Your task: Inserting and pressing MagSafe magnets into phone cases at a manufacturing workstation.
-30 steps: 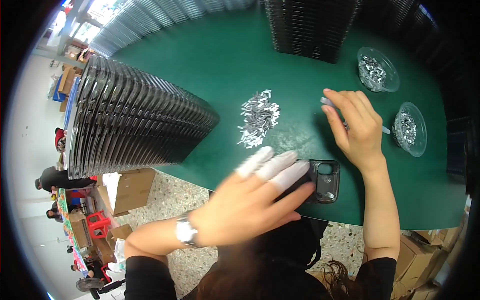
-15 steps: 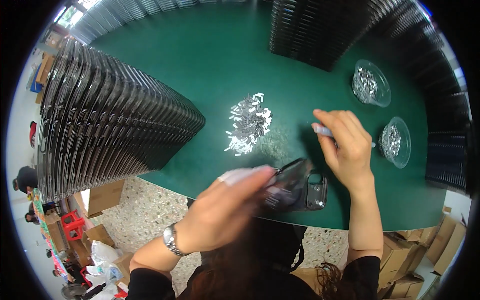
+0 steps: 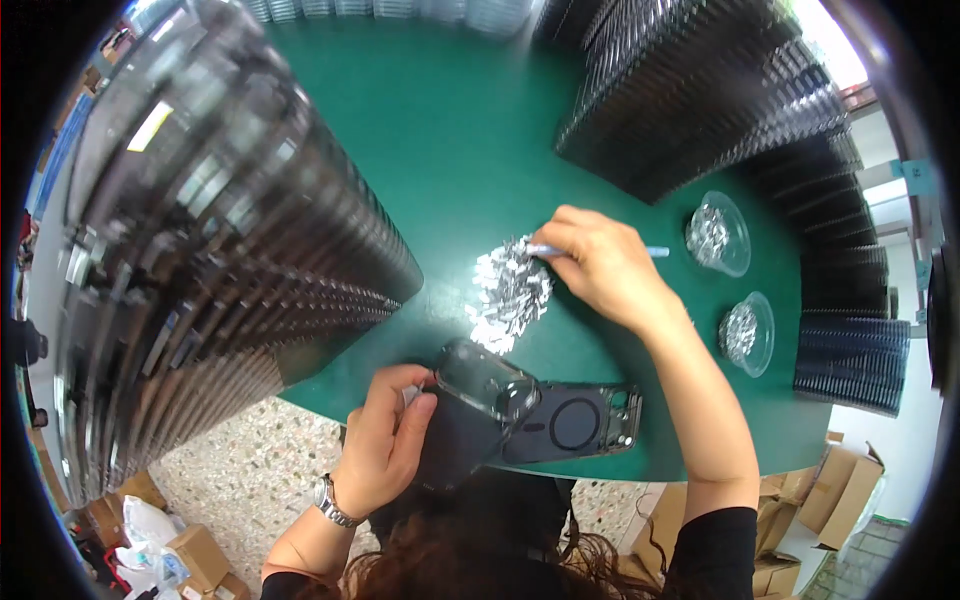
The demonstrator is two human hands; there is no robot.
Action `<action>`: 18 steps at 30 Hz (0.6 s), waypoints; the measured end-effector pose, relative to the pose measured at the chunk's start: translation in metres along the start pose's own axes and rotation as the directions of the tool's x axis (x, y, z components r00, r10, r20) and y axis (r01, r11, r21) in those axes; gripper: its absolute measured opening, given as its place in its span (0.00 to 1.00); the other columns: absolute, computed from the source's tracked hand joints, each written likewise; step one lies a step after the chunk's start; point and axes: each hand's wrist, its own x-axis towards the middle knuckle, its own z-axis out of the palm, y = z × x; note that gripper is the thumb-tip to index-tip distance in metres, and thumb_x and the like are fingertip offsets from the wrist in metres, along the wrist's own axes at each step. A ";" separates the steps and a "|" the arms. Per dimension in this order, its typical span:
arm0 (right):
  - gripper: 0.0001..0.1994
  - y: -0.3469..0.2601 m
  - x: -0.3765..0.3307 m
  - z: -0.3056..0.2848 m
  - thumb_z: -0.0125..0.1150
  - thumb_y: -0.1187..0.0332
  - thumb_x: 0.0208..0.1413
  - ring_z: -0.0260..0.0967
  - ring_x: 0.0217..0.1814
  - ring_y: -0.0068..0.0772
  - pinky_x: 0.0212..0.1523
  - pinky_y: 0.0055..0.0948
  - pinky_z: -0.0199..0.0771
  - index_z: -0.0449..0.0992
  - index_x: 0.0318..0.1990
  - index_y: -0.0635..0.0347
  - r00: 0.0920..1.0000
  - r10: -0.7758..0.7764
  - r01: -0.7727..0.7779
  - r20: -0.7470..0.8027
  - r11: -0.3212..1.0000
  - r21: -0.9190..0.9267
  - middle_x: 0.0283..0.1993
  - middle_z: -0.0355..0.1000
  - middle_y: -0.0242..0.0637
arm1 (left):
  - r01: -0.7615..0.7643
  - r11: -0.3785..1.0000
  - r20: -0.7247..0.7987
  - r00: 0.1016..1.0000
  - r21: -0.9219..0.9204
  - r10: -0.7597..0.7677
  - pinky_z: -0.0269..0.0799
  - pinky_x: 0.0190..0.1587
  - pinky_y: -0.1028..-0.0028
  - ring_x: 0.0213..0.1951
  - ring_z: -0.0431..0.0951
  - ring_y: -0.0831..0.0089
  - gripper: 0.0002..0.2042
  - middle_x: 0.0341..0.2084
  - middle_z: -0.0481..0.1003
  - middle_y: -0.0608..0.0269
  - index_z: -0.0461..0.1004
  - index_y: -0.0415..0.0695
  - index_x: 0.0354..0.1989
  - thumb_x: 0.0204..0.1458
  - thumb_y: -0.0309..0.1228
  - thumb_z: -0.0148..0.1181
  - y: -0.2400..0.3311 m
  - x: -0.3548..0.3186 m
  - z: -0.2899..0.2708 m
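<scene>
Clock positions taken from the pile of small silvery strips, loosely heaped on the green tabletop. Toward seven o'clock: left hand, thumb and fingers pinching the left edge of a dark translucent phone case; a small white patch at the fingertips, a silver wristwatch farther down the same arm. Case in the grip tilted, clear glossy end toward the pile, overlapping in view the left end of a second phone case; cannot tell whether touching it. Second case at five o'clock, flat near the table edge, ring mark mid-panel, camera opening at its three-o'clock end.

Between two and three o'clock: right hand, fingers closed together around a slim pale rod, with its rear end protruding toward three o'clock. Fingertips at the pile's one-o'clock edge; cannot tell whether touching a strip.

Farther out, between two and three: clear round bowl of silvery pieces; just past three, a similar lower bowl, likewise filled. At nine: tall stack of dark glossy shells, large in the foreground. Between one and two: tall dark stacks. Beyond the lower bowl: shorter bluish-black stack. At four: open cardboard boxes below table level. At eight: speckled floor.
</scene>
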 end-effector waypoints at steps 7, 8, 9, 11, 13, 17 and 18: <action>0.09 0.000 -0.007 -0.015 0.62 0.67 0.57 0.76 0.45 0.56 0.46 0.49 0.74 0.80 0.41 0.61 0.927 0.259 -0.269 0.271 0.963 0.000 0.38 0.78 0.48 | -0.374 0.927 0.055 0.926 0.018 0.373 0.73 0.32 0.71 0.28 0.79 0.70 0.09 0.27 0.79 0.61 0.81 0.42 0.48 0.60 0.25 0.63 0.013 0.043 0.004; 0.11 0.004 -0.009 -0.012 0.61 0.65 0.57 0.76 0.45 0.59 0.46 0.51 0.74 0.80 0.42 0.61 0.906 0.291 -0.304 0.308 0.953 -0.006 0.38 0.79 0.51 | -0.408 0.910 0.132 0.909 0.079 0.396 0.75 0.34 0.69 0.29 0.80 0.65 0.10 0.28 0.81 0.59 0.82 0.43 0.48 0.59 0.26 0.64 0.023 0.051 0.005; 0.12 -0.003 -0.008 -0.012 0.60 0.64 0.55 0.77 0.45 0.59 0.47 0.51 0.75 0.80 0.42 0.62 0.889 0.319 -0.333 0.328 0.943 -0.014 0.38 0.79 0.52 | -0.418 0.903 0.122 0.905 0.094 0.407 0.75 0.34 0.69 0.29 0.80 0.65 0.10 0.28 0.81 0.59 0.82 0.43 0.48 0.59 0.26 0.64 0.026 0.056 0.008; 0.13 -0.014 -0.010 -0.009 0.57 0.68 0.53 0.77 0.49 0.61 0.51 0.54 0.74 0.80 0.43 0.63 0.898 0.322 -0.329 0.301 0.944 -0.030 0.43 0.79 0.56 | -0.539 0.840 0.159 0.837 0.065 0.524 0.75 0.33 0.68 0.29 0.79 0.59 0.11 0.28 0.80 0.56 0.83 0.45 0.49 0.59 0.28 0.65 0.032 0.072 0.019; 0.14 0.000 -0.026 -0.004 0.60 0.66 0.54 0.77 0.45 0.59 0.49 0.48 0.76 0.80 0.44 0.63 0.911 0.322 -0.322 0.256 0.946 -0.046 0.40 0.79 0.53 | -0.554 0.831 0.184 0.824 0.060 0.536 0.75 0.32 0.66 0.26 0.79 0.58 0.09 0.28 0.80 0.55 0.81 0.45 0.47 0.60 0.29 0.63 0.048 0.087 0.032; 0.08 0.017 -0.051 -0.034 0.65 0.70 0.59 0.76 0.39 0.28 0.41 0.31 0.75 0.77 0.41 0.64 0.934 0.343 -0.310 -0.103 0.918 0.248 0.36 0.74 0.37 | -0.389 0.920 0.256 0.886 -0.040 0.386 0.71 0.28 0.69 0.22 0.76 0.69 0.05 0.25 0.78 0.55 0.75 0.41 0.42 0.61 0.28 0.62 0.056 0.113 0.042; 0.09 0.009 -0.057 -0.055 0.64 0.69 0.58 0.75 0.41 0.41 0.42 0.35 0.74 0.76 0.42 0.63 0.916 0.370 -0.310 -0.154 0.897 0.313 0.39 0.73 0.44 | -0.397 0.915 0.277 0.873 -0.076 0.402 0.71 0.28 0.70 0.23 0.76 0.72 0.05 0.25 0.78 0.55 0.76 0.40 0.42 0.61 0.27 0.61 0.055 0.117 0.047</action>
